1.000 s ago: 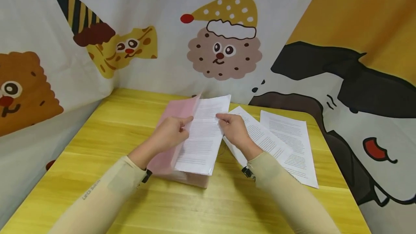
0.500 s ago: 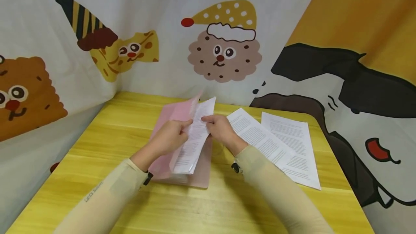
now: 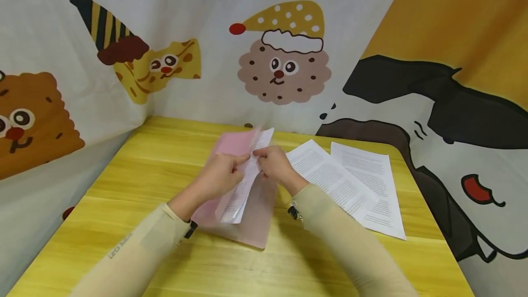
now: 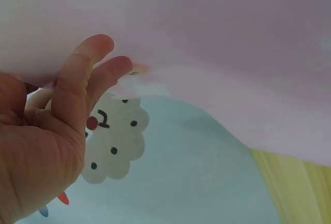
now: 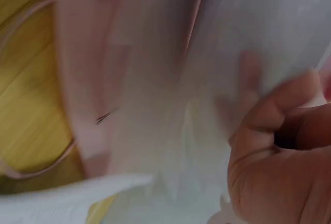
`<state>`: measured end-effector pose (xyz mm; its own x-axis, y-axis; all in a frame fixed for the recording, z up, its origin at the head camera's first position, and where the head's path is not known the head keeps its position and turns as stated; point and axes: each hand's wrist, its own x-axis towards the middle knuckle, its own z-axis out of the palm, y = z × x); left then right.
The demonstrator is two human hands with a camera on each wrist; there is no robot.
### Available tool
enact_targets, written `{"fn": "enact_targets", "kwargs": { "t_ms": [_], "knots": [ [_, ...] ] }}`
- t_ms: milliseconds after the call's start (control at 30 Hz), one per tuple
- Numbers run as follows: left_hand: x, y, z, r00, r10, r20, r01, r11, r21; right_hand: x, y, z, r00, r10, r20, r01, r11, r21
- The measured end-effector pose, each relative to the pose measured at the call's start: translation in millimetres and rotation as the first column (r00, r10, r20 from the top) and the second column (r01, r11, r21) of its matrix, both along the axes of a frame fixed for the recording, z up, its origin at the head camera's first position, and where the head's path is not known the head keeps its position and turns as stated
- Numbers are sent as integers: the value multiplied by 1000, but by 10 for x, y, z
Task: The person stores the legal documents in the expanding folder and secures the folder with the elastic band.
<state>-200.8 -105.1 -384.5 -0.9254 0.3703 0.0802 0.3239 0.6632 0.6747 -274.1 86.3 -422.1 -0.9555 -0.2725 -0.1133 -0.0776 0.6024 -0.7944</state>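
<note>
A pink folder [image 3: 260, 226] lies at a slant on the table, its translucent cover raised on the left. My left hand [image 3: 220, 175] pinches that cover [image 4: 217, 32] by its edge; in the left wrist view two fingers extend behind it. White printed paper [image 3: 241, 198] stands tilted inside the folder, narrow from the head. At the paper's right edge my right hand [image 3: 277, 164] pinches it, fingertips close to the left hand's. The right wrist view is blurred, showing curled fingers of the right hand [image 5: 279, 157] against a pale sheet.
Two printed sheets overlap right of the folder: a slanted one [image 3: 326, 178] over another [image 3: 383, 196]. A pink elastic cord [image 5: 31, 14] loops from the folder's edge. Behind the yellow wood-grain table [image 3: 255, 274] hangs a cartoon-printed curtain [image 3: 177, 8].
My right hand has moved left with the paper, closer to the left hand. The paper has turned edge-on, and more of the folder's right side shows.
</note>
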Motion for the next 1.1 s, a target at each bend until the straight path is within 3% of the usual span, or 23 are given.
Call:
{"fn": "enact_targets", "kwargs": {
  "t_ms": [233, 400, 633, 800, 900, 1100],
  "knots": [
    [39, 2, -58, 1000, -8, -1, 8, 999, 53, -72, -206, -36, 999, 26, -22, -22, 989, 148],
    [22, -20, -89, 1000, 31, -1, -31, 999, 42, -67, -173, -36, 999, 50, -2, -49, 989, 139],
    [3, -66, -70, 994, 111, -22, -111, 993, 32, 8, 259, 6, 997, -73, -34, 70, 994, -81],
    [17, -109, -74, 994, 113, -5, -112, 993, 40, 56, 715, -140, 993, -99, -65, 99, 995, -17],
    [11, -119, -76, 994, 110, 0, -109, 993, 42, 121, 920, -236, 994, -106, -30, 107, 994, 25],
    [-17, -107, -67, 994, 104, -9, -104, 994, 44, 283, 1038, -325, 998, -53, 33, 53, 999, 1]
  ]
}}
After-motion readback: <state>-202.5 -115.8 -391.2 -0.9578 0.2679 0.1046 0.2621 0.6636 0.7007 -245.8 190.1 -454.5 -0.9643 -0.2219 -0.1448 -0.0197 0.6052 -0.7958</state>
